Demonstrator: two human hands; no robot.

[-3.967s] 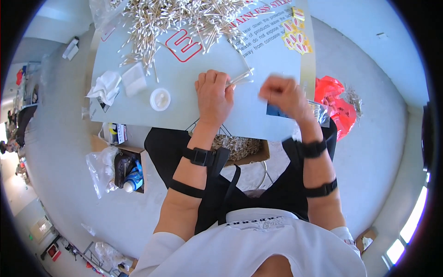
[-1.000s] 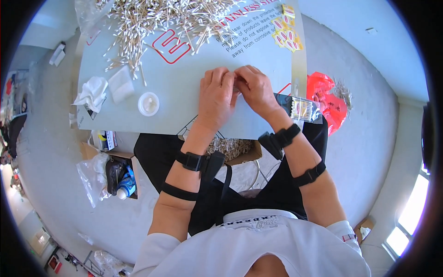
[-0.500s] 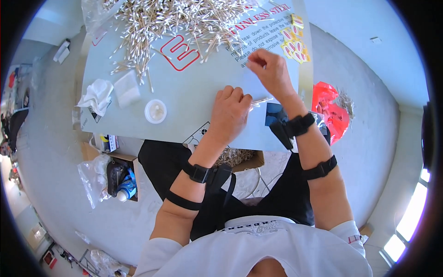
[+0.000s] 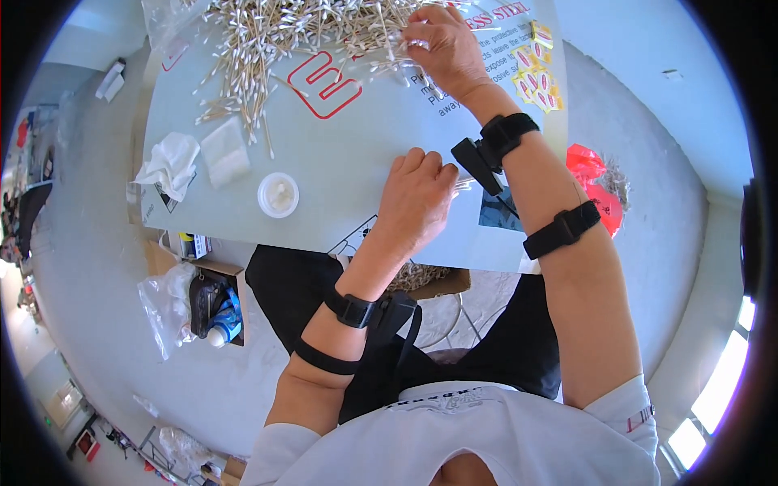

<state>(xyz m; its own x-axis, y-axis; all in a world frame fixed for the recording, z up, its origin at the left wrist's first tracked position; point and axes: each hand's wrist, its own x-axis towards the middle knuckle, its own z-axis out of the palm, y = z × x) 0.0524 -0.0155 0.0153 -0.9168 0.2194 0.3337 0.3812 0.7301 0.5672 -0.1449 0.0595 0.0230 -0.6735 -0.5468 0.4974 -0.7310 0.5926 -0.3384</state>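
Observation:
A large heap of white-tipped cotton swabs (image 4: 267,40) spreads over the far side of the table. My right hand (image 4: 446,50) is at the heap's right edge, its thumb and forefinger pinched among the swabs. Closer to me, my left hand (image 4: 417,198) is closed round a small bundle of cotton swabs (image 4: 463,185), whose ends stick out to the right past its fingers. The rest of that bundle is hidden by the hand.
Left of my left hand are a round white tub (image 4: 278,195), a folded white pad (image 4: 224,152) and a crumpled tissue (image 4: 168,159). Small yellow stickers (image 4: 536,81) lie at the far right. Below the table edge stands an open box (image 4: 442,283); a red bag (image 4: 596,190) is right.
My right hand has moved away from me and left, from above the bare sheet to the swab heap. My left hand keeps its hold on the bundle with little movement.

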